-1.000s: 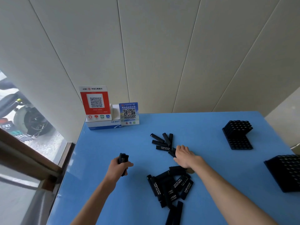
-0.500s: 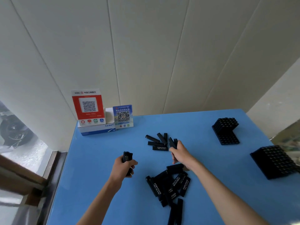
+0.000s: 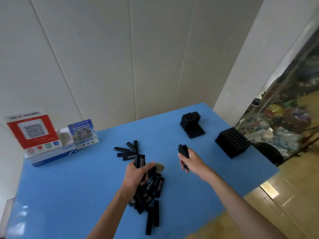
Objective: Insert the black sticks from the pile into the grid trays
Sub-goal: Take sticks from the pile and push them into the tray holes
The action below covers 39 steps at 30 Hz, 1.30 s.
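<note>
**Right hand's sticks point at the trays; the left is a hand's reach further off**

The right hand [image 3: 190, 162] has its fingers curled round a small bundle of short black rectangular sticks [image 3: 183, 150], whose upper ends stand clear above the knuckles. Their long axis runs up and away from the person, tilted a little to the left. The big black honeycomb grid tray [image 3: 232, 143] lies to the right of that hand and slightly beyond it, near but apart; the smaller black grid tray with an upright back [image 3: 192, 125] sits beyond the hand, closer to the wall. Both stand on the blue tabletop [image 3: 69, 183].

The left hand [image 3: 138, 173] likewise grips a bundle of black printed sticks [image 3: 140, 160], held nearly upright above the loose pile of black sticks [image 3: 151, 190] at the table's near middle. A second scatter of black sticks [image 3: 127, 150] lies just beyond it.

By my reading the right hand is the nearer to either tray, so it should feed first. Its sticks would need turning end-down over a cell, since the big tray's openings appear to face up and toward the person. Whether any cell is already filled is too dark to tell.
</note>
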{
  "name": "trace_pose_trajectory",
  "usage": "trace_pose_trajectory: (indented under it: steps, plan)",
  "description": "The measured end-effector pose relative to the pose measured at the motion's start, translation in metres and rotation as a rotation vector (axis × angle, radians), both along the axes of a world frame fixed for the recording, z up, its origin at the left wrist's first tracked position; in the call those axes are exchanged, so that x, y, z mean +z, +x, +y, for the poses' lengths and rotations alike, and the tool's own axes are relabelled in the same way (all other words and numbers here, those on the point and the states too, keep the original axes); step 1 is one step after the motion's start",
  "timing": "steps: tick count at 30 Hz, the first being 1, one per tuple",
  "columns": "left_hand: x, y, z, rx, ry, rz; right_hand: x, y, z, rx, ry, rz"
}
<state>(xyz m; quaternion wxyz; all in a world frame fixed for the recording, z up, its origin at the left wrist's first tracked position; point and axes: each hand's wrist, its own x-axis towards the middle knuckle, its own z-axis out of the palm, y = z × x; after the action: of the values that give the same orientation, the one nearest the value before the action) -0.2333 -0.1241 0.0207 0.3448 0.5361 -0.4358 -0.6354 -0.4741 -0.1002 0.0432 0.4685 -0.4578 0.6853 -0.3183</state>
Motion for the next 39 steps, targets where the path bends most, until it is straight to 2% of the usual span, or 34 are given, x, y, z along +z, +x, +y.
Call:
trace_pose_trajectory:
  steps: [4, 9, 19, 27, 39]
  plan:
    - [0.000, -0.055, 0.026, -0.037, 0.012, -0.020, -0.004, -0.060, 0.037, -0.073, -0.019, -0.050]
    - [-0.002, -0.141, 0.070, -0.032, 0.018, -0.065, -0.009, -0.148, 0.085, -0.047, -0.040, -0.078]
    - [0.011, -0.281, 0.141, 0.119, 0.032, -0.022, 0.002, -0.288, 0.143, -0.002, -0.071, -0.129]
    - [0.020, -0.315, 0.121, 0.150, -0.009, -0.051, 0.003, -0.309, 0.102, 0.065, -0.093, -0.163]
    - [0.009, -0.339, 0.025, 0.257, 0.027, 0.072, 0.014, -0.307, -0.020, 0.232, -0.029, -0.082]
